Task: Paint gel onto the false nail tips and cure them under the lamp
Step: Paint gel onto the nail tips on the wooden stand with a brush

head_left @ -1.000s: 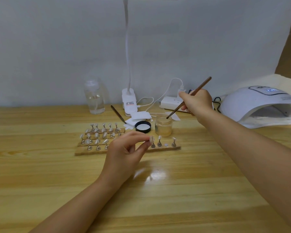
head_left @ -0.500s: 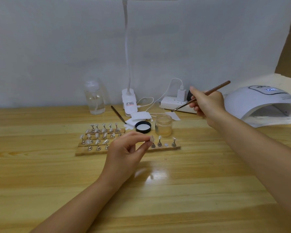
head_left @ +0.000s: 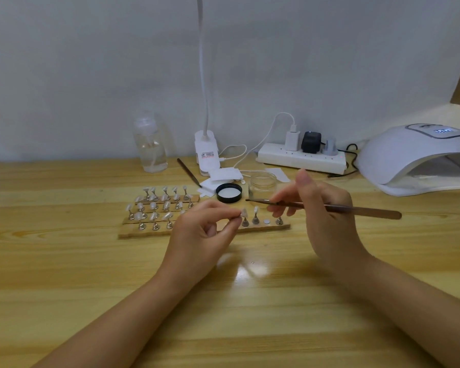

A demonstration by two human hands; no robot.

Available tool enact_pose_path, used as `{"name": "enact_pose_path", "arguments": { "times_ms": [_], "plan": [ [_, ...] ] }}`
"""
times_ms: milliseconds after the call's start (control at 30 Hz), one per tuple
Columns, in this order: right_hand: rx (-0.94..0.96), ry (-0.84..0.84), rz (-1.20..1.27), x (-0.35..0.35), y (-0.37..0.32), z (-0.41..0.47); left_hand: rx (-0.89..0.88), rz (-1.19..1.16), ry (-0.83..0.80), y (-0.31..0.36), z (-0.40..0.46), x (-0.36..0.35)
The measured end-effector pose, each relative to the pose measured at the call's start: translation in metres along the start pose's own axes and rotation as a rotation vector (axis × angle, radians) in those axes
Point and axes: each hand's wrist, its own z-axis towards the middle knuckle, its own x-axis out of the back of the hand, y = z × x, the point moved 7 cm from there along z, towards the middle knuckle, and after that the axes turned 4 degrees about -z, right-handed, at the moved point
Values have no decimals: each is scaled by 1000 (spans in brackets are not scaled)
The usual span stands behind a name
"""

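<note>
My left hand [head_left: 202,235] pinches a clear false nail tip [head_left: 243,213] between thumb and forefinger, just above the front wooden strip [head_left: 205,229]. My right hand [head_left: 327,216] holds a thin brown gel brush [head_left: 329,207] nearly level, its dark tip pointing left and ending a little above and right of the held tip. Several nail tips on metal stands [head_left: 160,205] line the wooden strips to the left. An open glass gel jar [head_left: 262,185] stands behind the brush. The white curing lamp [head_left: 420,160] sits at the far right, its display lit.
The jar's black lid [head_left: 229,193] lies upturned beside white pads [head_left: 223,176]. A second brush [head_left: 189,172], a clear pump bottle [head_left: 150,144], a desk lamp's base [head_left: 207,152] and a power strip [head_left: 300,158] with plugs and cables stand along the wall.
My right hand has come down and toward me from near the power strip, bringing the brush level with its tip close to the held nail tip. My left hand has stayed put.
</note>
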Motion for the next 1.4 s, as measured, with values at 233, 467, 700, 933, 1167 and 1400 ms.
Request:
{"name": "enact_pose_path", "arguments": {
  "times_ms": [233, 467, 700, 933, 1167, 1400],
  "plan": [
    [21, -28, -23, -7, 2, -7, 9, 20, -3, 1, 0, 1],
    [-1, 19, 63, -4, 2, -8, 9, 27, -1, 1, -1, 2],
    [-11, 23, 23, -6, 2, -10, 34, 10, -5, -2, -1, 1],
    [-3, 21, -7, -7, 0, -7, 39, -4, -7, -1, -1, 1],
    [7, 50, 21, -4, -2, -6, 37, 20, -14, 0, 0, 0],
    [-24, 61, 24, -3, 1, -5, 34, 38, -9, 1, 0, 1]
  ]
}}
